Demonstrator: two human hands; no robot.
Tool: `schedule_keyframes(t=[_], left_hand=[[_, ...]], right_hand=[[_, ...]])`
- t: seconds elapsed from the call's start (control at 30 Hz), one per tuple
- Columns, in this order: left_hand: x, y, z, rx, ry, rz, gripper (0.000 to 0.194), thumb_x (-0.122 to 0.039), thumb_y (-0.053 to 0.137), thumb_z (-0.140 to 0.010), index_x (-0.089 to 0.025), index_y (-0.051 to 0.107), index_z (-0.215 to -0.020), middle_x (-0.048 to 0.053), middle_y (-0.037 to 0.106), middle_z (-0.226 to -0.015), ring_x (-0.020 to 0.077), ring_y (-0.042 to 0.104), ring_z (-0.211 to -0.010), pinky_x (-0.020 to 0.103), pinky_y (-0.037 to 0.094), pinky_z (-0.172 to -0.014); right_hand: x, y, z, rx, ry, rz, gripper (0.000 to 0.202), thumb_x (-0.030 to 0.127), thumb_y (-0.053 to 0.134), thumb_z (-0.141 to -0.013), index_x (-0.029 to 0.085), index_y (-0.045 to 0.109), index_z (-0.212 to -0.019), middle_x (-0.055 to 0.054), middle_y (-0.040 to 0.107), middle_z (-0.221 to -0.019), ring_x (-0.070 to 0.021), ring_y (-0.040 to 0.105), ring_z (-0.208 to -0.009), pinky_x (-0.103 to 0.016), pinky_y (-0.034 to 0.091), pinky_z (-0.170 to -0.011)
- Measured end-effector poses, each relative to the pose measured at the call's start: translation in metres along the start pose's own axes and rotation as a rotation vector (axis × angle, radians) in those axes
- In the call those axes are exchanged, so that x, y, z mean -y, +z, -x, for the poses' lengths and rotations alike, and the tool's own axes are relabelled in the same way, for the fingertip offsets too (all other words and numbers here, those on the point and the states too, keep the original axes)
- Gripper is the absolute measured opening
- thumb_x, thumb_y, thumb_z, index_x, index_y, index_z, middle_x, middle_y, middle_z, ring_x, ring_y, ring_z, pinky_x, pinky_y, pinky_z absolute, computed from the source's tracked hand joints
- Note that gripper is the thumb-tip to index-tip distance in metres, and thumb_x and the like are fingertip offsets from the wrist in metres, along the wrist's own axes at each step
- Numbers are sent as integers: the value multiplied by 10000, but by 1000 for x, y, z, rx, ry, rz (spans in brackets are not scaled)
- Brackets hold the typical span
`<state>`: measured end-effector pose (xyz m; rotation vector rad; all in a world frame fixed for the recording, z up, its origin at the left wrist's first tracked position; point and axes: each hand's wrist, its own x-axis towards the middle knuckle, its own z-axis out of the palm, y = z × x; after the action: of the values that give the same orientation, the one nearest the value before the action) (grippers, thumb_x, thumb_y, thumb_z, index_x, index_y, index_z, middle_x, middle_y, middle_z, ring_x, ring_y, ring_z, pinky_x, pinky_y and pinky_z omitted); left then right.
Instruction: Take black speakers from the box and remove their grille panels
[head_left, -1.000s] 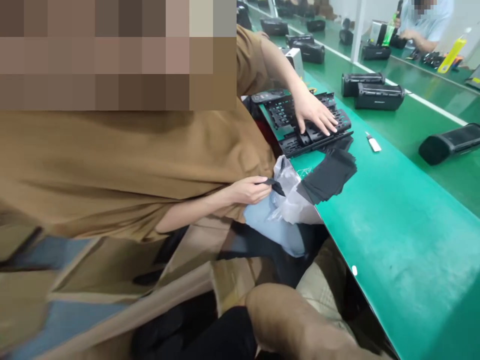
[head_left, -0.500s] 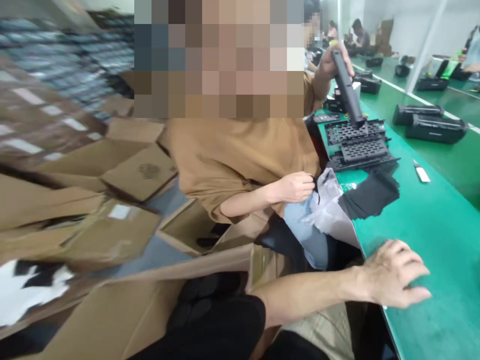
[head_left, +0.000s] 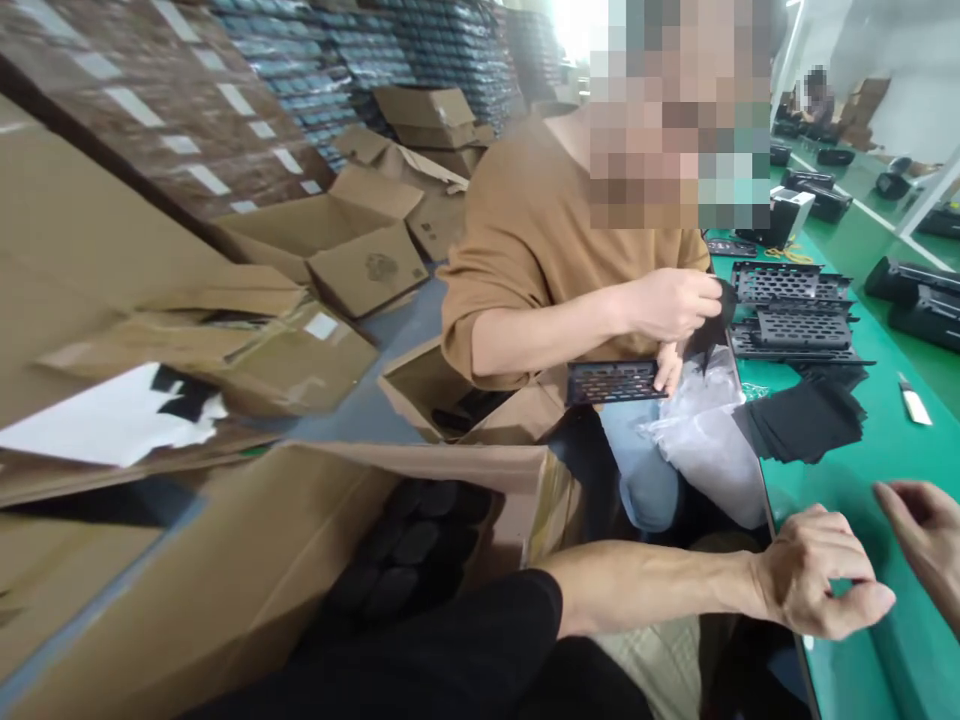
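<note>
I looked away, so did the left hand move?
Yes, up the view: the left hand, out of view a second ago, is now past the white spot on the table.

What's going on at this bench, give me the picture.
The wearer's left hand and right hand are over the green table, nothing visible in either. Nearby, a co-worker in brown holds a perforated black panel in one hand and some dark material in the other. Similar panels and a stack of black sheets lie on the table.
</note>
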<state>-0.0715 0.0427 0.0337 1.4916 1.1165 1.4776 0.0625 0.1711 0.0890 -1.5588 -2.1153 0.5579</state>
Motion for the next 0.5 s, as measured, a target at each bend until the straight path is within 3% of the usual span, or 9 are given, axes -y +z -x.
schedule_keyframes(t=[0.1,0.23,0.37,0.43,0.5], left_hand=[[-3,-22,5,-48,29,-81,627,-799,520,-884,-271,487,-546,103,658,-711,242,545,-774,486,450,-1028],[-5,-75,2,-209,-15,-293,511,-594,442,-1013,-258,635,-679,117,722,-828,268,610,-930,489,424,-1099],[10,-115,-17,-262,40,-494,422,-480,487,-1032,-213,807,-1097,146,803,-1210,322,610,-1253,525,389,-1204],[23,-122,-27,-235,67,-552,451,-472,545,-1013,-197,789,-1274,155,764,-1377,352,555,-1396,548,349,-1273],[34,-123,-35,-201,68,-592,475,-463,575,-1007,-178,775,-1330,163,741,-1430,372,513,-1463,564,314,-1317]], right_hand=[[40,36,-30,124,-109,-25,618,864,564,-711,284,736,-835,-79,764,-865,-304,708,-822,-433,526,-800],[47,70,-64,207,-151,34,595,830,623,-757,250,714,-853,-75,730,-857,-258,649,-791,-415,500,-807],[33,77,-74,223,-139,84,590,797,634,-911,220,743,-977,-71,729,-941,-229,641,-832,-401,511,-832],[27,75,-76,230,-128,83,603,792,621,-960,206,751,-1011,-60,715,-897,-217,644,-799,-382,517,-796],[23,73,-78,236,-111,75,632,805,601,-988,191,747,-1017,-37,676,-809,-198,619,-716,-360,510,-733]])
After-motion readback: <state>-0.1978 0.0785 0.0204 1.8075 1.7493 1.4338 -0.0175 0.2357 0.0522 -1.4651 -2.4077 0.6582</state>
